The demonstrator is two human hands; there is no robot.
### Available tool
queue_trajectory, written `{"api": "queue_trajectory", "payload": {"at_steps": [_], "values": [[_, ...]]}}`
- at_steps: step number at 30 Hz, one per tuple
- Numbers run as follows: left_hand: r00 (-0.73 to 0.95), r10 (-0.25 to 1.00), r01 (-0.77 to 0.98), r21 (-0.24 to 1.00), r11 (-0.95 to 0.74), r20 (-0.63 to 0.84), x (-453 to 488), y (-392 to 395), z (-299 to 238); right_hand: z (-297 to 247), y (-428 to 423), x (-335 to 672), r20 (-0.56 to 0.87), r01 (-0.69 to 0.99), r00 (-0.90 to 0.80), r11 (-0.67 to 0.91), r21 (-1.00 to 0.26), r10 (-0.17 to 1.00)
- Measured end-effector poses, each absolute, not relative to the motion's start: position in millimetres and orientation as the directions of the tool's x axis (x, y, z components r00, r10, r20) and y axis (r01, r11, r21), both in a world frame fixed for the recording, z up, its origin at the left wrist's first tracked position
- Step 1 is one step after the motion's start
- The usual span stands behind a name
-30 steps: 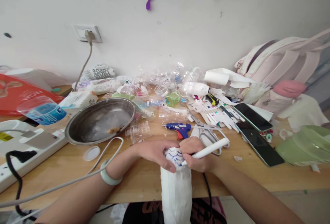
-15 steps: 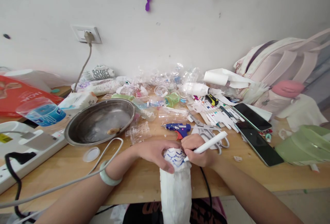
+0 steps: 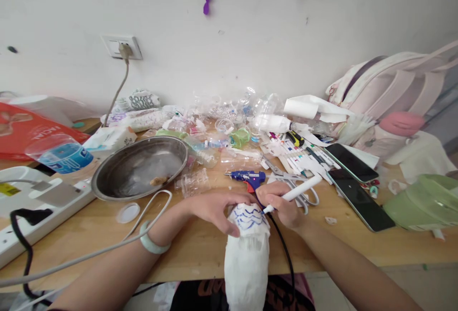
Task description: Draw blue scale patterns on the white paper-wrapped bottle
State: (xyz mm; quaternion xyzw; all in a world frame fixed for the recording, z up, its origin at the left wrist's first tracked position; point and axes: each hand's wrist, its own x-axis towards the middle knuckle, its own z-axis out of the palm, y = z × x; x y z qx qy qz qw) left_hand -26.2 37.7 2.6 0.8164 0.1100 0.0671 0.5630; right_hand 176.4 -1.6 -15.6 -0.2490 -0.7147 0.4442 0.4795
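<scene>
A white, paper-covered bottle-like form (image 3: 246, 263) stands up at the table's front edge, its top end marked with wavy blue lines. My left hand (image 3: 216, 211) grips that top end from the left, thumb in front and fingers behind. In my right hand (image 3: 281, 201) is a white marker (image 3: 302, 188), held in a writing grip with its tip at the right side of the blue lines. Just beyond my hands lies a blue glue gun (image 3: 246, 177). Grey-handled scissors (image 3: 304, 199) lie partly hidden behind my right hand.
A metal basin (image 3: 107, 191) stands on the left, near a white power strip (image 3: 46, 215) and a loose cable. Two phones (image 3: 361, 201), several markers (image 3: 293, 156) and a green container (image 3: 422, 201) are on the right. Clear plastic bottles (image 3: 265, 106) crowd the back by the wall.
The marker tip has shifted slightly right along the top of the white form, and more of the blue lines show. The form has turned or tilted a little; my left hand keeps its hold.
</scene>
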Motion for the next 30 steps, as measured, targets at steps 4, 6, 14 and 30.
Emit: {"api": "queue_trajectory", "payload": {"at_steps": [4, 6, 14, 30], "values": [[0.952, 0.298, 0.174, 0.924, -0.340, -0.070, -27, 37, 2, -11, -6, 174, 0.475, 0.007, -0.471, 0.542, -0.841, 0.743], [0.944, 0.314, 0.205, 0.927, -0.313, -0.103, -27, 36, 1, -8, -8, 172, 0.486, 0.052, -0.527, 0.597, -0.801, 0.698], [0.923, 0.354, 0.256, 0.928, -0.272, -0.151, -23, 33, 1, -1, -12, 165, 0.534, 0.137, -0.560, 0.706, -0.695, 0.634], [0.900, 0.411, 0.287, 0.908, -0.305, -0.146, -21, 29, 2, -13, -7, 162, 0.603, 0.106, -0.581, 0.786, -0.610, 0.546]]}}
